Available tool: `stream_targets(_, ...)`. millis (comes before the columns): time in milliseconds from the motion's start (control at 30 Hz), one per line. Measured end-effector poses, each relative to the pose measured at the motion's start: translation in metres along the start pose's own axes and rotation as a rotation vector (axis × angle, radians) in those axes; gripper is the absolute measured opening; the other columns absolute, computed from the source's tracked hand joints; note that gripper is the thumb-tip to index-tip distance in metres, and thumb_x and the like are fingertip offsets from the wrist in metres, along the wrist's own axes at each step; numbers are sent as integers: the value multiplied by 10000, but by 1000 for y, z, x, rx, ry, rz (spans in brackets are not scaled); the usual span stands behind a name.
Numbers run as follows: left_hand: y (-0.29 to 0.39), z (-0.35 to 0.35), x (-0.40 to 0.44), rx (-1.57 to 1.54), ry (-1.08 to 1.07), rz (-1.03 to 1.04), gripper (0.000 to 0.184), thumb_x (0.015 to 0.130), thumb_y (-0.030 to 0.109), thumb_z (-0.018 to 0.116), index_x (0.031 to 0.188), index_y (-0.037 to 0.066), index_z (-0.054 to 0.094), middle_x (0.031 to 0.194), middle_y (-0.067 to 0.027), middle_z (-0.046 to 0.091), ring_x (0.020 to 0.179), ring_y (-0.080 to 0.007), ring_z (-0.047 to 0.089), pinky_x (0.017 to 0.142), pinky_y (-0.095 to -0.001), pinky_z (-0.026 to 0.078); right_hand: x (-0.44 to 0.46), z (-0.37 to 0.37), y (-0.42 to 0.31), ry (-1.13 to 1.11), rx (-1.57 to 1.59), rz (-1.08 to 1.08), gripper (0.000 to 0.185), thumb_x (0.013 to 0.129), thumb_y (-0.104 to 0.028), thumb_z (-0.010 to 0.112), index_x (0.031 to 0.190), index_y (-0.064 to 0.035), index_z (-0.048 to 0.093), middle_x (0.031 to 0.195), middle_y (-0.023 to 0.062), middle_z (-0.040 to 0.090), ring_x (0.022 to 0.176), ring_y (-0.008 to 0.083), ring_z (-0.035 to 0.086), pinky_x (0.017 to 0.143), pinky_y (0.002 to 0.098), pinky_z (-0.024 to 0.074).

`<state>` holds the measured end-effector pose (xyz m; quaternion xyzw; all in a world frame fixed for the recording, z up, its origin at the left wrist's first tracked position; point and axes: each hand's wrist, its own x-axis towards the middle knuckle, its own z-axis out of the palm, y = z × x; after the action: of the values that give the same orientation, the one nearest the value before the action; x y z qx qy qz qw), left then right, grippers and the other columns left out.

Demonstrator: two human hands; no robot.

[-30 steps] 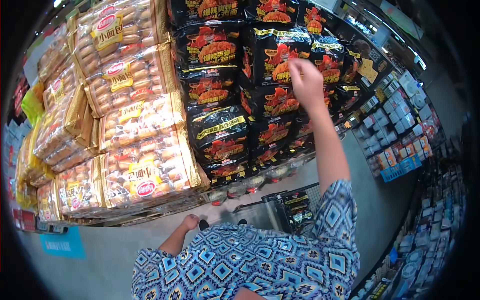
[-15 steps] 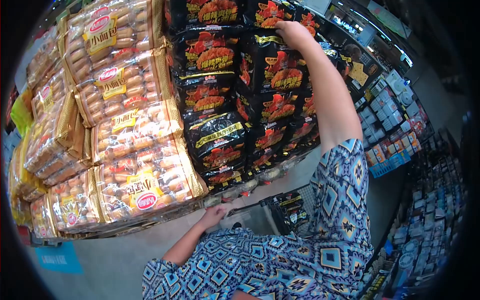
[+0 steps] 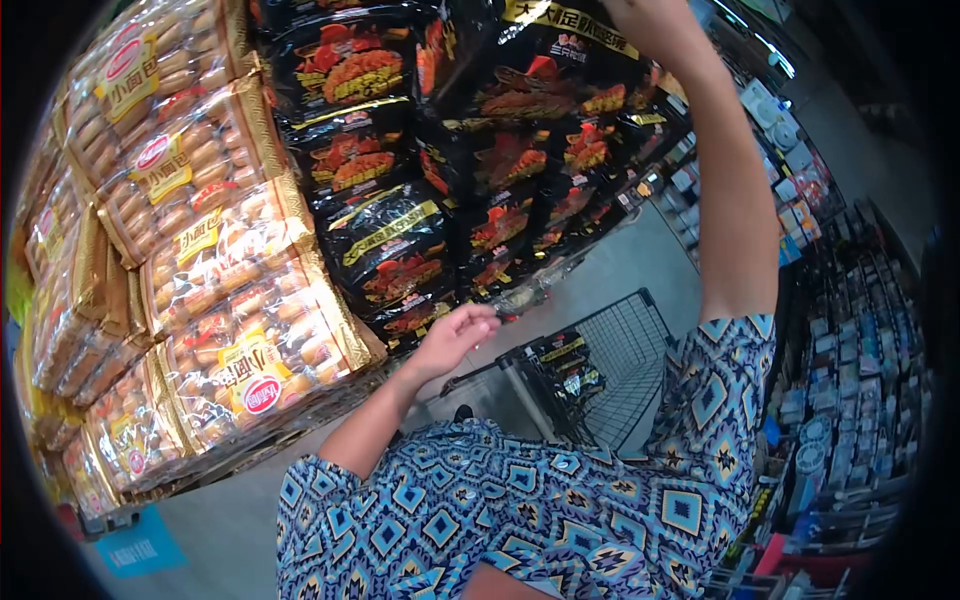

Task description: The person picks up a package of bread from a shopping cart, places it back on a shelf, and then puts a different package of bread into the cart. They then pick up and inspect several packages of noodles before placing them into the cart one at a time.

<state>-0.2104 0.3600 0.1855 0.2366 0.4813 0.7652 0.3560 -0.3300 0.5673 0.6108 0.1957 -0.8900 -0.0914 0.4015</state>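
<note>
Slick, creased black plastic film around the large pack (image 3: 535,80) at top centre, with glossy red-and-orange food prints and a yellow lettered band, in front of bulging stacked black packs (image 3: 385,260) of the same wrinkled shine. To the left, bread packs (image 3: 285,325) of clear, glaring film with crimped gold edges over rows of rounded rolls. Reaches up and forward with the right arm nearly straight, right hand (image 3: 652,22) at the upper right edge of the large pack; cannot tell whether clamped or apart, with fingers partly cut off by the view's top. Holds the left arm low and bent, left hand (image 3: 458,340) just below the stack, fingers close together, loosely curled. Printed front towards the wearer, band uppermost and sloping down to the right; cannot tell the long axis. Below, a wire cart (image 3: 625,385) with a black packet (image 3: 568,372) inside.
</note>
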Motion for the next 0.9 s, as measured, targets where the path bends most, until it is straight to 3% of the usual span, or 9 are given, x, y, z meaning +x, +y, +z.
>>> stream_targets(167,46,36,23,-129,-77,257,698,978,278,557,1499,48,154,1415,-210,424,1252,-290,508,1032,-417,425,-42,-47,-28,-174,88,28,145,857,-146,606,886,-12,652,832,198,623,852,383,594,755,436,473)
stream_targets(300,46,58,12,-403,-103,279,975,816,577,682,1492,81,184,1466,-148,382,1344,-318,409,1101,-526,328,-91,-58,-49,-470,239,60,185,876,-178,623,956,-14,660,858,176,649,847,348,628,753,398,494)
stream_targets(333,41,55,5,-423,-175,228,972,793,649,651,1479,97,239,1459,-114,401,1348,-301,405,1117,-525,307,-112,-51,-48,-485,255,4,211,894,-199,625,1008,-22,650,856,164,645,827,348,625,728,394,493)
stream_targets(400,43,67,-4,-525,-171,166,985,783,771,513,1472,109,271,1444,-94,425,1341,-284,412,1115,-524,310,-143,-52,-63,-495,334,73,185,865,-176,615,885,4,653,749,167,646,760,348,646,682,418,503)
stream_targets(433,40,70,-7,-528,-169,149,985,783,771,513,1472,109,271,1444,-94,425,1341,-284,412,1115,-524,310,-156,-56,-69,-525,359,127,182,868,-172,612,887,5,650,751,173,644,768,352,646,685,419,502)
stream_targets(500,36,73,-10,-660,-108,15,1027,763,855,355,1479,122,281,1445,-86,433,1327,-279,426,1110,-516,317,-180,-59,-73,-645,429,232,181,894,-164,626,956,5,613,835,154,598,791,323,598,690,378,468)
stream_targets(600,28,69,-10,-692,-113,-64,1045,755,881,278,1472,121,315,1446,-80,438,1317,-287,434,1102,-506,325,-211,-54,-77,-654,485,286,194,898,-158,629,972,21,610,806,154,630,755,315,620,674,381,479)
stream_targets(800,24,78,-9,-762,-4,-72,1013,751,873,349,1423,117,399,1407,-76,485,1281,-270,459,1088,-490,340,-220,-62,-85,-728,589,440,234,891,-183,635,995,27,624,785,172,635,721,359,617,648,406,482)
stream_targets(900,20,76,-10,-715,1,-51,1029,754,868,356,1449,109,343,1446,-86,434,1319,-276,417,1109,-495,310,-223,-62,-80,-812,395,291,257,891,-225,637,943,27,635,794,177,633,744,380,610,664,424,483)
